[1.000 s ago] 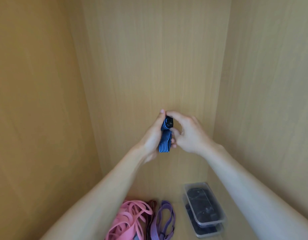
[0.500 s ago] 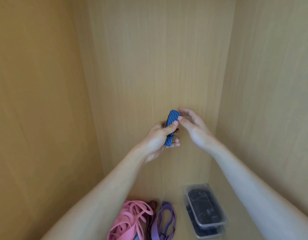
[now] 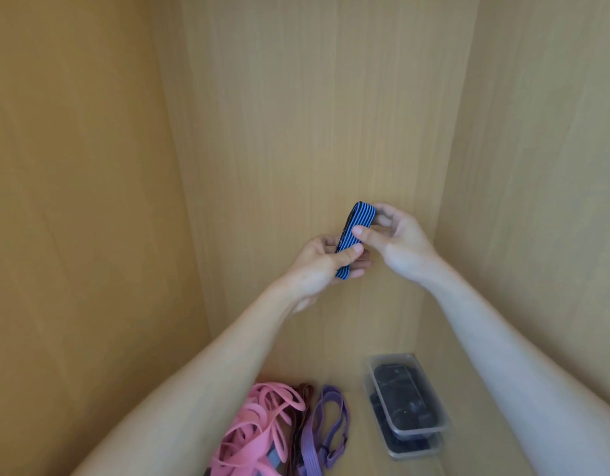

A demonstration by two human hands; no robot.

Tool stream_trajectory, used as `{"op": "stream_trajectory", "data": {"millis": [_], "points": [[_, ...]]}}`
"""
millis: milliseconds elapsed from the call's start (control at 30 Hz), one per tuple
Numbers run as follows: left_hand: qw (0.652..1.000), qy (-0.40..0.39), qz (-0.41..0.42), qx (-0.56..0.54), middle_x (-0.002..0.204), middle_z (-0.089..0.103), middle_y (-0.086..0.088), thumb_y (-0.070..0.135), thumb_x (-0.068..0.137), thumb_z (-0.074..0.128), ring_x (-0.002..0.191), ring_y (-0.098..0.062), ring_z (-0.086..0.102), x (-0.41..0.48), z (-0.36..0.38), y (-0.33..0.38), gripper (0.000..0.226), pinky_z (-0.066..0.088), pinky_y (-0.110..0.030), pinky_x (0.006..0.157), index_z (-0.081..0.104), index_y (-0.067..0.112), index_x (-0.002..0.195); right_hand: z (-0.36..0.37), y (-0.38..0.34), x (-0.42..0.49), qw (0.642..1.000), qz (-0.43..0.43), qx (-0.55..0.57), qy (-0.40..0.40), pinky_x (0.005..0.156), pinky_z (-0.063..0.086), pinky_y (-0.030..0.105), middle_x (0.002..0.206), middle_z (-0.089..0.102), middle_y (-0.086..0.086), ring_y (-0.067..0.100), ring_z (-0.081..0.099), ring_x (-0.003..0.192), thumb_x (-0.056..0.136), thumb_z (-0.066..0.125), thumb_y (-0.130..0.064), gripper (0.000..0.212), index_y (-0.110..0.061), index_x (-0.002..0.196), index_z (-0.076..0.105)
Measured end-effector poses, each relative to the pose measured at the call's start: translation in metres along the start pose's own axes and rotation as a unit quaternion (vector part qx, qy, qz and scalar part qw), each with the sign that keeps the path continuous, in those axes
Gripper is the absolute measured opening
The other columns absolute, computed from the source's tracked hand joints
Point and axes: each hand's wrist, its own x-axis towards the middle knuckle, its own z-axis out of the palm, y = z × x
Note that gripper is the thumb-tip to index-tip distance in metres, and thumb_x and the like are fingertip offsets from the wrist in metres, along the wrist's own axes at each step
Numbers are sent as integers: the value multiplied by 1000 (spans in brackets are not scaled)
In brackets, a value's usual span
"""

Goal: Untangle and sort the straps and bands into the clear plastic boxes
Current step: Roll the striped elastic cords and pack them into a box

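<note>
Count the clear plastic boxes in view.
2, stacked at lower right: the upper box sits on the lower box, both holding dark items. Others may be hidden below the frame.

Site: inside of a cupboard/wardrobe bay, prob. home storage; wider room can't be told. Evidence: back panel (image 3: 313, 132), L side panel (image 3: 73, 166) & R side panel (image 3: 554, 149) all in the same light wood-grain laminate, meeting at vertical corners to box in the space. Shelf floor (image 3: 355, 451) has the same finish. Household-type contents on it: pink bands (image 3: 258, 431) in a loose heap, purple strap (image 3: 327, 417) beside them, 2 stacked clear plastic boxes (image 3: 416, 432) w/ dark contents.
</note>
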Motion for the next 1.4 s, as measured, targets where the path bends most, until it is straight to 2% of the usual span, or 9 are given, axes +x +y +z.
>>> {"op": "stream_trajectory", "data": {"millis": [333, 500, 633, 767, 833, 900, 1000, 1133, 1400], "points": [[997, -51, -18, 53, 114, 68, -12, 7, 95, 66, 96, -27, 74, -4, 3, -22, 43, 59, -26, 83, 55, 4, 137, 1, 4, -41, 997, -24, -18, 65, 53, 53, 17, 123, 60, 0, 10, 70, 89, 85, 73, 3, 46, -27, 113, 53], [994, -11, -28, 102, 123, 58, -16, -3, 93, 65, 77, -18, 74, -16, 6, -49, 37, 60, -22, 74, 59, -4, 129, 11, 38, -68, 994, -7, -30, 103, 66, 57, 22, 112, 63, -9, 23, 70, 91, 82, 77, -1, 48, -21, 117, 50], [985, 36, -27, 165, 122, 59, -15, -9, 84, 73, 77, -23, 71, -35, 7, -79, 43, 61, -24, 71, 58, -6, 125, 23, 67, -96, 991, 44, -42, 122, 78, 55, 25, 107, 62, -12, 11, 68, 84, 83, 79, -5, 50, -19, 118, 47], [967, 38, -44, 250, 110, 69, -1, -9, 74, 78, 77, -25, 61, -55, -1, -110, 53, 50, -28, 72, 60, 15, 117, 33, 88, -123, 985, 92, -13, 143, 70, 53, 21, 88, 61, -12, -4, 65, 67, 83, 79, -4, 47, -11, 115, 45], [967, 38, -69, 241, 94, 75, -12, -11, 78, 70, 74, -26, 62, -64, -4, -122, 46, 46, -29, 66, 59, 19, 111, 34, 95, -131, 980, 131, 18, 151, 67, 52, 15, 85, 59, -11, -6, 65, 62, 85, 77, -4, 44, -9, 112, 44], [960, 51, -71, 264, 86, 74, -17, -11, 87, 61, 65, -19, 70, -73, -3, -128, 36, 48, -21, 60, 59, 16, 111, 34, 104, -138, 965, 190, 89, 158, 75, 57, 21, 92, 60, -6, 3, 70, 73, 87, 76, -5, 40, -7, 110, 43], [955, 56, -32, 289, 109, 64, -11, -8, 95, 58, 69, -16, 75, -87, -1, -138, 26, 61, -26, 68, 62, 15, 107, 32, 116, -149, 929, 286, 184, 149, 80, 60, 36, 102, 65, 6, 22, 72, 86, 90, 73, -6, 34, -6, 110, 45], [952, 77, -25, 294, 110, 66, -11, -4, 93, 63, 70, -20, 76, -105, -1, -153, 24, 62, -41, 76, 65, 16, 106, 37, 125, -168, 902, 346, 217, 139, 83, 57, 39, 109, 70, 14, 26, 72, 89, 91, 71, -9, 33, -4, 115, 49], [951, 214, 21, 223, 88, 77, 3, 0, 76, 83, 80, -11, 70, -145, -3, -180, 27, 57, -25, 76, 72, 20, 91, 55, 128, -207, 851, 414, 296, 127, 65, 51, 30, 99, 68, 9, 22, 68, 73, 93, 69, -11, 23, -17, 109, 53]]}}
